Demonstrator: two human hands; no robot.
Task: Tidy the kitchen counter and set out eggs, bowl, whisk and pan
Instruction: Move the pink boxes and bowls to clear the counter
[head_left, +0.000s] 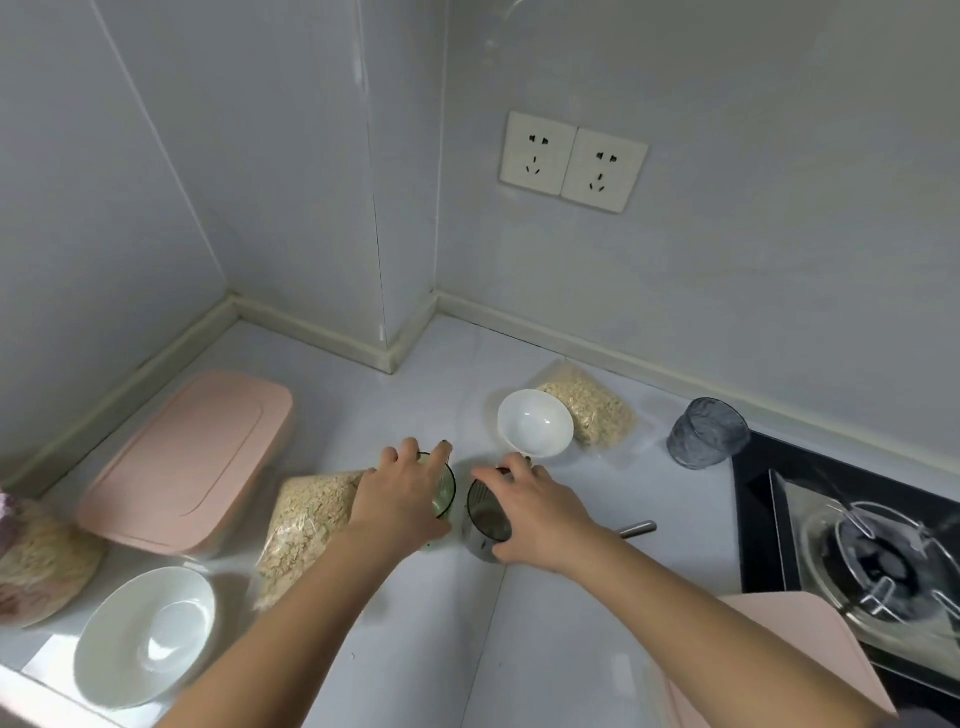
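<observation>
Cluttered white table (415, 384): left hand (402, 499) grips green glass (445, 488) from above, right hand (540, 514) grips dark cup (488, 512), probably metal; likely clearing both to free space.

Green cup (445, 491) — mostly under left hand (400, 506)

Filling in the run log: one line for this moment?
left hand grips green glass | right hand grips dark cup | small white bowl untouched behind

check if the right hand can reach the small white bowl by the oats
Likely yes, once it lets go: right hand grips a dark cup, and the small white bowl sits just beyond it, nothing between. Left hand grips a green glass.
</observation>
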